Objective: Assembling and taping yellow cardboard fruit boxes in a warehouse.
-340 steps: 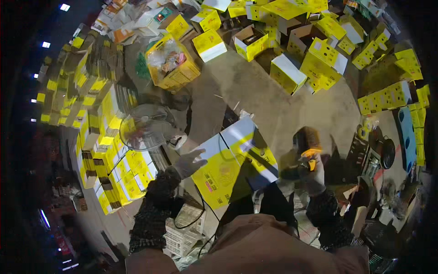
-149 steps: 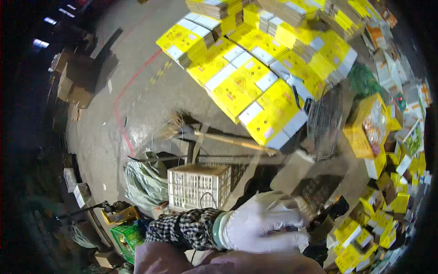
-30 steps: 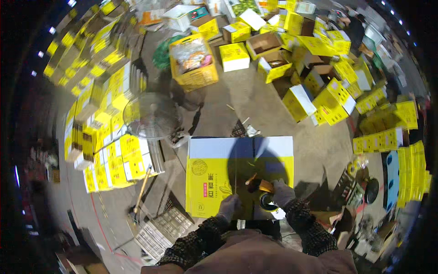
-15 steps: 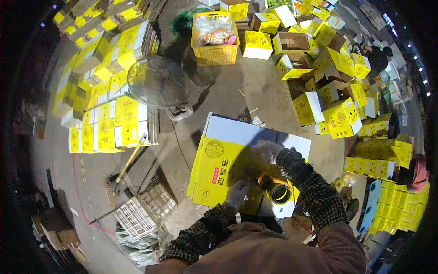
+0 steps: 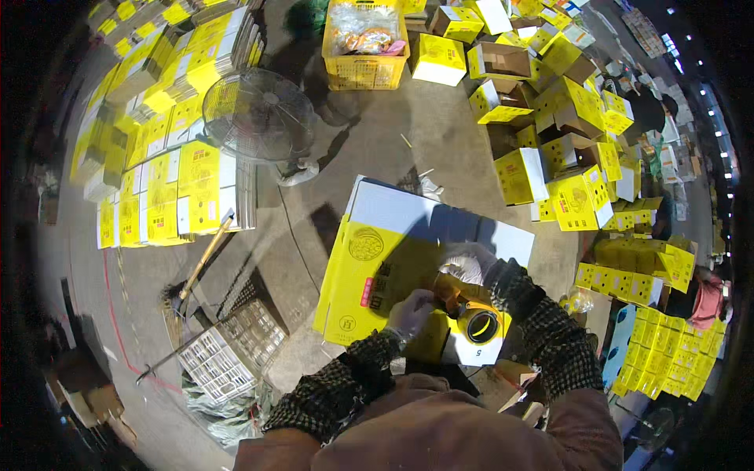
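Observation:
A flat yellow and white carton (image 5: 357, 314) lies in front of me. On its near right part is a tape dispenser with a dark-rimmed roll (image 5: 481, 324) and an orange end. My right hand (image 5: 469, 263), in a pale glove, curls against the dispenser's orange end, and its fingertips are partly hidden. Just left of that end is my left hand (image 5: 410, 312), also gloved, with its fingers pinched together. What they pinch is too small to make out. Checked sleeves cover both my forearms.
Stacked flat yellow cartons (image 5: 165, 196) stand at left behind a floor fan (image 5: 259, 118). A yellow crate (image 5: 364, 74) holds bagged items. Open boxes (image 5: 577, 200) crowd the right. A white plastic crate (image 5: 220, 365) and a broom (image 5: 206, 255) are at near left.
My right hand has come nearer over the carton, against the dispenser's orange end. My left hand and the roll stay about where they were on the carton. The whole view has shifted slightly.

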Available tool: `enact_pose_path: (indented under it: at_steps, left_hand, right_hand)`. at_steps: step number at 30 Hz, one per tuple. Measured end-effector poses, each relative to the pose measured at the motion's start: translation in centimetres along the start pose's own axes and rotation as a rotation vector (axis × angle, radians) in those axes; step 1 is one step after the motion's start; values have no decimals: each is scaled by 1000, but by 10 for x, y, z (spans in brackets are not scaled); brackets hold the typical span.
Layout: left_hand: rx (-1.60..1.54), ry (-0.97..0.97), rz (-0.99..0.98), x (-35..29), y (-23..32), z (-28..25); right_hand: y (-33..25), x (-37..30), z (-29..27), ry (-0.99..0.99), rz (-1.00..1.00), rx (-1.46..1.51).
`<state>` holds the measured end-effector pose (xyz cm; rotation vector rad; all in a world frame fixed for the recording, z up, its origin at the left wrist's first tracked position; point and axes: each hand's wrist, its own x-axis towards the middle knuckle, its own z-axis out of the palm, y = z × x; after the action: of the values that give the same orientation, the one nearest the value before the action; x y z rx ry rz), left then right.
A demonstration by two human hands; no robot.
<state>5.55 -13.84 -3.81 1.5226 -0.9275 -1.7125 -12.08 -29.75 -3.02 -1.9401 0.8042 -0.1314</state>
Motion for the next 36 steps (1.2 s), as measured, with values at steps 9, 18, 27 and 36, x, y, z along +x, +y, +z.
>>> enact_pose_path:
  at_steps: [9, 18, 27, 36]
  left_hand:
    - [22, -59, -139, 1, 20, -3]
    - [32, -53, -189, -7, 44, 17]
    - [65, 4, 96, -76, 67, -87]
    - [889, -23, 616, 207, 78, -101]
  right_hand:
    - [-43, 24, -26, -380, -66, -545]
    - [79, 10, -94, 337, 306, -156]
    - [34, -93, -65, 328, 92, -72]
    - [-24, -97, 51, 73, 452, -14]
